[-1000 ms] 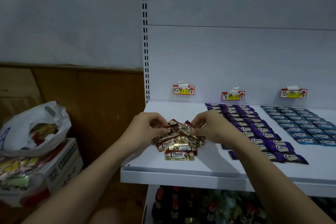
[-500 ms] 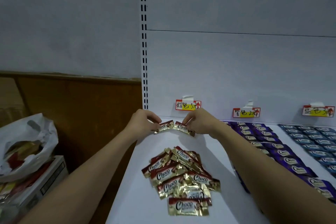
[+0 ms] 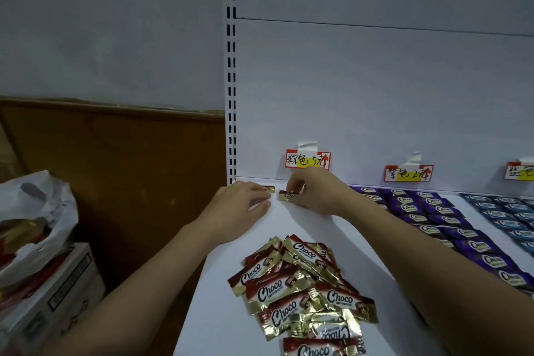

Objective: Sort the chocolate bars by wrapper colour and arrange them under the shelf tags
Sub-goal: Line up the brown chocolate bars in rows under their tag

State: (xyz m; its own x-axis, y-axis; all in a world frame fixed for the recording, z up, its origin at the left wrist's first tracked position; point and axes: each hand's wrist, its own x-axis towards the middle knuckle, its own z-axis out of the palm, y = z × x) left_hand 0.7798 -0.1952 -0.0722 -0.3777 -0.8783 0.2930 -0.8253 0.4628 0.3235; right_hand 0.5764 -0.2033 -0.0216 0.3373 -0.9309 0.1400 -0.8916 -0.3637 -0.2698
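Note:
At the back of the white shelf [image 3: 219,312], under the brown-colour tag [image 3: 307,159], lie two brown-and-gold Choco bars. My left hand [image 3: 239,205] rests on the left bar [image 3: 268,189], most of which it hides. My right hand [image 3: 315,193] pinches the right bar [image 3: 287,195] against the shelf. A loose pile of brown bars [image 3: 303,289] lies nearer to me. Purple bars [image 3: 427,214] sit in rows under the purple tag [image 3: 408,173]. Blue bars [image 3: 508,217] lie under the blue tag [image 3: 520,171].
A slotted white upright [image 3: 231,72] marks the shelf's left end. Left of it stand a brown wall panel, a white plastic bag [image 3: 34,222] with wrappers inside, and a cardboard box [image 3: 57,292].
Both hands carried one brown bar each from the pile to the back of the shelf and lowered them onto it below the brown tag. The view came closer to the shelf.

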